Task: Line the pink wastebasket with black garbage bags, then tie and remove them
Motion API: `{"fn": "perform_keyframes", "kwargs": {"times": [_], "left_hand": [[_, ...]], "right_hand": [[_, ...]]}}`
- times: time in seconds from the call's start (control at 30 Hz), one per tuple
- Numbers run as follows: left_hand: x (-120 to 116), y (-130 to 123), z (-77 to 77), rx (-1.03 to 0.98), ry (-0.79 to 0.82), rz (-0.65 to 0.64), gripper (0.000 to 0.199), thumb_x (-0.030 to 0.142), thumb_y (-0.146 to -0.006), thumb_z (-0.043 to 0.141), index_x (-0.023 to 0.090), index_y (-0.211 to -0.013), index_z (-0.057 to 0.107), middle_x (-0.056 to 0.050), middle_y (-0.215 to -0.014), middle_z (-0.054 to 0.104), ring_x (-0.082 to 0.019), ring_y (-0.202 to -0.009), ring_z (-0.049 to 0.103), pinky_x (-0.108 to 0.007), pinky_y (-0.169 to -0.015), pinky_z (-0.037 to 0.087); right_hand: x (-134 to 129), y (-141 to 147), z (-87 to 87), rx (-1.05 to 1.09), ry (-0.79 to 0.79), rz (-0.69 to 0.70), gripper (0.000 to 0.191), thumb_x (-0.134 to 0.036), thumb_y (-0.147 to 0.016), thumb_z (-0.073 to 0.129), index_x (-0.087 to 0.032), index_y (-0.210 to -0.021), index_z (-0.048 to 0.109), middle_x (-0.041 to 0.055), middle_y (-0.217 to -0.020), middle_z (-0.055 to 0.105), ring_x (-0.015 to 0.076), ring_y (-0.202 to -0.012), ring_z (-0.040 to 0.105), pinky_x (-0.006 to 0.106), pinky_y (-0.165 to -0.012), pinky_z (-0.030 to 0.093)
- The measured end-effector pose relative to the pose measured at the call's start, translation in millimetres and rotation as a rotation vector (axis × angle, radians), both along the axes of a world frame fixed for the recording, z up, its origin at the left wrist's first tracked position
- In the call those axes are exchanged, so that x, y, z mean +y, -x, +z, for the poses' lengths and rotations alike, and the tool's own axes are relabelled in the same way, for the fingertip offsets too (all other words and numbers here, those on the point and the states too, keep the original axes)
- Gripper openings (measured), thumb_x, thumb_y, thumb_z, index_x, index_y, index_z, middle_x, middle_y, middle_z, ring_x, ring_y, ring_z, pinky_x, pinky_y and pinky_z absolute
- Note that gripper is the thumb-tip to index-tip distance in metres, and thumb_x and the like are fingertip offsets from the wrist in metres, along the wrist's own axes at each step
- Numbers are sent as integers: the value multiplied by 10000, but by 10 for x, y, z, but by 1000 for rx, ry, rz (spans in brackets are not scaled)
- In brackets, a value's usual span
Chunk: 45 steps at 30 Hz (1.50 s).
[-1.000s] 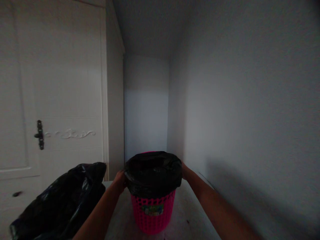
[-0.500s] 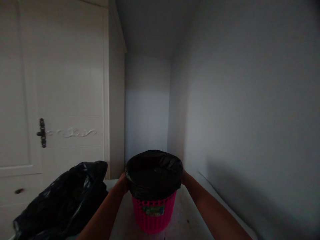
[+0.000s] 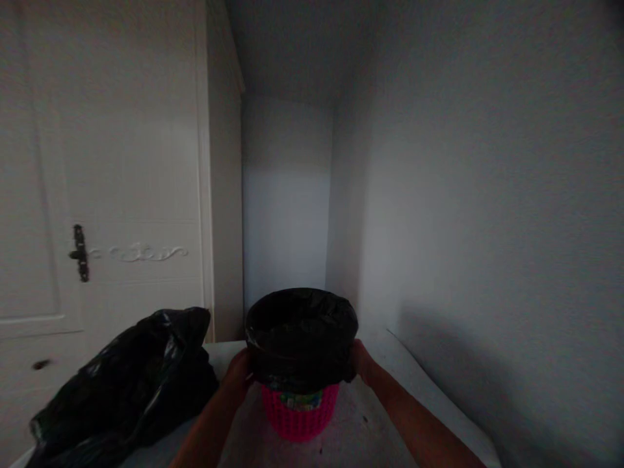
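Note:
A pink slatted basket [image 3: 299,416] stands upright on a pale surface. A black plastic bag [image 3: 302,344] lines it and is folded over its rim, hanging down the outside above a green label. My left hand [image 3: 240,374] is at the left side of the bag's folded edge, fingers closed and partly hidden by the plastic. On the right side, my right hand [image 3: 361,361] grips the same edge, its fingertips hidden behind it.
Another black plastic bag [image 3: 127,390], crumpled, lies at the lower left. Behind it stands a white cabinet [image 3: 136,195] with a dark handle [image 3: 79,253]. A grey wall [image 3: 463,227] runs along the right.
Both hands have moved slightly down and nearer. The bag's folded edge hangs lower over the basket, covering part of the label. The view has shifted slightly.

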State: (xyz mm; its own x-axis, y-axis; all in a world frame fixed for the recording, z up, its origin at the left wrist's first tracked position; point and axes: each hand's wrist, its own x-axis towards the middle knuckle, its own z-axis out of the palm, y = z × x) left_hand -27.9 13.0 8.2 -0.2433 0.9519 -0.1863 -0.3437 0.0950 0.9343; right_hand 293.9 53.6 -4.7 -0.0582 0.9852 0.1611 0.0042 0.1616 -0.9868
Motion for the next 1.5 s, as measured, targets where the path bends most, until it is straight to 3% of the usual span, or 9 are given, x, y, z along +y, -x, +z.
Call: {"fn": "perform_keyframes", "kwargs": {"times": [0.17,0.3,0.4,0.57,0.77,1.03,1.23,1.33,1.5], "left_hand": [[-182,135,38,9,-93,12,296,317,-833,686,218,-1109,728,-105,-1183,775,-262,-1078,727,-403,-910,565],[-530,99,206,216,-311,337,444,509,-851,660,245,-1209,684,-105,-1325,692,-322,-1245,646,-495,-1035,531],[-827,-84,266,511,-526,406,554,661,-826,676,257,-1203,646,-82,-1183,676,-318,-1097,659,-488,-929,567],[-989,-401,183,762,-649,356,624,676,-698,813,234,-1083,598,-80,-1061,653,-314,-952,648,-500,-823,572],[-897,-430,-38,795,-634,312,561,675,-755,761,244,-1065,581,-52,-938,660,-284,-836,662,-475,-760,587],[-764,-297,-360,748,-491,163,669,624,-681,811,229,-1155,551,-73,-1001,681,-317,-859,714,-548,-781,625],[-641,-223,-420,618,-551,56,970,485,-623,914,256,-1426,421,-161,-1487,498,-388,-1372,563,-604,-1055,574],[-531,-325,-391,539,-532,20,974,500,-683,875,268,-1474,356,-179,-1548,441,-383,-1377,562,-585,-1020,594],[-201,-443,-333,525,-493,55,1054,499,-587,917,248,-1452,368,-200,-1559,408,-408,-1381,542,-586,-994,593]], "right_hand": [[-232,-146,46,43,-55,-179,475,-513,-524,843,-215,-880,744,105,-959,794,345,-935,706,474,-860,551],[-684,-219,256,30,-274,-308,461,-631,-873,631,-230,-1088,701,88,-1058,745,264,-925,689,381,-781,554],[-1017,-115,353,-71,-464,-227,404,-626,-937,610,-237,-1043,645,37,-924,672,207,-801,624,316,-693,511],[-1226,158,391,-220,-448,-206,370,-510,-853,792,-248,-932,543,-26,-792,574,177,-721,555,286,-660,473],[-1182,170,209,-322,-523,-238,250,-422,-978,614,-233,-822,562,-3,-766,579,184,-730,558,298,-696,452],[-988,41,-241,-347,-337,-242,147,-366,-862,651,-232,-814,613,26,-804,637,227,-775,625,323,-694,485],[-924,-5,-219,-157,-302,-227,327,-356,-819,619,-225,-1112,682,63,-971,712,258,-909,678,365,-796,547],[-814,73,-193,-106,-271,-161,404,-397,-822,651,-224,-1186,672,95,-1107,744,274,-978,686,382,-832,563],[-428,163,-187,-62,-247,-121,475,-398,-824,664,-241,-1272,683,106,-1241,755,302,-1105,694,442,-947,564]]}}
